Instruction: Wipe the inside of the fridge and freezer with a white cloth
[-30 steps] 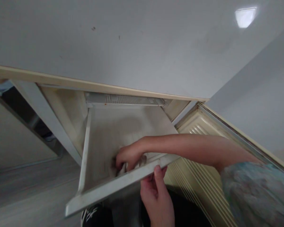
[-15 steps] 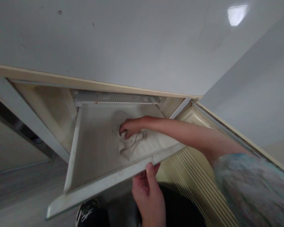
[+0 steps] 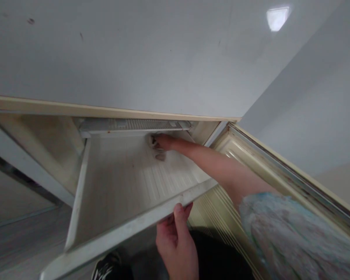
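White plastic fills most of the view: a pulled-out fridge drawer [image 3: 116, 186] with a ribbed floor, tilted so its front rim runs from the lower left up toward the right. The person's right hand [image 3: 162, 143] is deep at the drawer's back edge, just under the vent strip [image 3: 134, 125], with a pale cloth [image 3: 155, 147] bunched beneath it; the fingers look curled down on the cloth, pressing it to the floor near the back right corner. The left hand [image 3: 175, 241] props the drawer from below at the front rim, thumb hooked over the lip and the other fingers closed beneath it.

This looks like the wiping stage, with the stroke at its far end. Next, I'd judge, the cloth must be drawn along that back edge or pulled forward, keeping pressure on, while the left hand steadies the tray.

Half a second ago the cloth lay spread mid-floor and the hand was nearer the front; it has since travelled to the back, and the drawer sits lower in view.
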{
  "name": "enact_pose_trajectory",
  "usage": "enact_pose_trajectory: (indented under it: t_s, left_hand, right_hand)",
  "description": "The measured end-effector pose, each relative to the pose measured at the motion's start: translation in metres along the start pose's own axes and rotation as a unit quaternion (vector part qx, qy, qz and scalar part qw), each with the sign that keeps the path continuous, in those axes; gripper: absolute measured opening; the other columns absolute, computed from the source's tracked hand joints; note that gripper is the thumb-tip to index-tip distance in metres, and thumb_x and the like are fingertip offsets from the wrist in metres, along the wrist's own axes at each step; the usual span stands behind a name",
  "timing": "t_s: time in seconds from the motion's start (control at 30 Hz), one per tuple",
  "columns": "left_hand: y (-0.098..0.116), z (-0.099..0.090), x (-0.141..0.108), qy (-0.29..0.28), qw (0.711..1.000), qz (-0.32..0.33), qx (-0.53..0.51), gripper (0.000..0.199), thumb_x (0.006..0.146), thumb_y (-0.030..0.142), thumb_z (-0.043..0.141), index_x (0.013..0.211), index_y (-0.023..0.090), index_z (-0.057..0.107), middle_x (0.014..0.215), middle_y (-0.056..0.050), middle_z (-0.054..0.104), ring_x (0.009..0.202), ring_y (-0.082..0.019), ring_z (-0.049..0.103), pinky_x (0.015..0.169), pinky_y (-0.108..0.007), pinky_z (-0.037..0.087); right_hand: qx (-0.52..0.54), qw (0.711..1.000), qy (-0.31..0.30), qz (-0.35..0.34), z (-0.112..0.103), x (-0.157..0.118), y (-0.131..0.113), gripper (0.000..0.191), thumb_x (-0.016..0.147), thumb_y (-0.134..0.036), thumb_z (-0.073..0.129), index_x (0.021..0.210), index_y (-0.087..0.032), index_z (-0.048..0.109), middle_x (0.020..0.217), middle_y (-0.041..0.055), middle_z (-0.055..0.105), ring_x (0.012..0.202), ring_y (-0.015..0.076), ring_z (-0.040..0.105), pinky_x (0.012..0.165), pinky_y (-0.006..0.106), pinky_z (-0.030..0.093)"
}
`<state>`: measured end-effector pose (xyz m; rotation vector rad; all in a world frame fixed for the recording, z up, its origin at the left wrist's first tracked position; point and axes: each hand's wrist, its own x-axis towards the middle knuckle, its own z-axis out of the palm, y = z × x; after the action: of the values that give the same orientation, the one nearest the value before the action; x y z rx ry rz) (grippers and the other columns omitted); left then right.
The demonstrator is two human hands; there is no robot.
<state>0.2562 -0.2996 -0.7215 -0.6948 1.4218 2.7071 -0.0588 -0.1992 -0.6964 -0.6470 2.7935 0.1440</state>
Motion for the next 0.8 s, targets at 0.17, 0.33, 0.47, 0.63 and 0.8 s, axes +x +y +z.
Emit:
enact_pose_trajectory:
  t_s: [0.17, 0.33, 0.47, 0.63, 0.8]
  left_hand:
    - [0.003, 0.004, -0.003, 0.017, 1.0, -0.006, 0.001, 0.06, 0.077, 0.065, 0.082, 0.099, 0.009, 0.075, 0.093, -0.016, 0.081, 0.087, -0.029, 0.079, 0.079, -0.03, 0.067]
    - [0.007, 0.003, -0.006, 0.001, 1.0, -0.013, -0.005, 0.059, 0.079, 0.063, 0.081, 0.099, 0.008, 0.076, 0.097, -0.018, 0.08, 0.094, -0.032, 0.079, 0.088, -0.039, 0.066]
    - [0.005, -0.001, -0.006, 0.001, 0.999, -0.021, 0.031, 0.058, 0.08, 0.064, 0.079, 0.093, 0.008, 0.077, 0.093, -0.018, 0.08, 0.092, -0.033, 0.079, 0.09, -0.041, 0.066]
    - [0.002, 0.0, -0.004, 0.011, 0.999, -0.016, 0.041, 0.055, 0.08, 0.064, 0.08, 0.091, 0.01, 0.079, 0.092, -0.016, 0.081, 0.093, -0.032, 0.079, 0.093, -0.042, 0.065]
    - [0.0, 0.001, -0.005, 0.022, 0.999, -0.023, 0.001, 0.05, 0.08, 0.058, 0.083, 0.093, 0.011, 0.078, 0.089, -0.013, 0.08, 0.091, -0.03, 0.079, 0.093, -0.043, 0.065]
  right_hand:
    - [0.038, 0.951, -0.23, -0.205, 0.028, -0.045, -0.048, 0.024, 0.081, -0.018, 0.085, 0.104, -0.012, 0.08, 0.096, 0.0036, 0.077, 0.087, 0.016, 0.067, 0.079, 0.023, 0.046]
    - [-0.028, 0.919, -0.32, -0.229, 0.03, -0.071, -0.065, 0.022, 0.074, -0.014, 0.089, 0.094, -0.011, 0.08, 0.087, 0.0021, 0.075, 0.08, 0.0152, 0.065, 0.07, 0.023, 0.043]
    - [-0.086, 0.993, -0.085, 0.004, 0.007, -0.038, -0.005, 0.031, 0.098, -0.012, 0.061, 0.125, -0.005, 0.074, 0.125, 0.0192, 0.073, 0.104, 0.0234, 0.07, 0.081, 0.029, 0.049]
    - [-0.086, 0.99, -0.112, 0.021, 0.011, -0.034, 0.017, 0.044, 0.094, -0.026, 0.074, 0.13, -0.001, 0.071, 0.124, 0.0223, 0.072, 0.106, 0.0252, 0.071, 0.086, 0.029, 0.051]
    - [0.025, 0.916, -0.378, -0.133, 0.044, -0.094, -0.03, 0.042, 0.062, -0.007, 0.092, 0.102, -0.011, 0.081, 0.093, 0.0032, 0.078, 0.089, 0.0194, 0.07, 0.078, 0.024, 0.051]
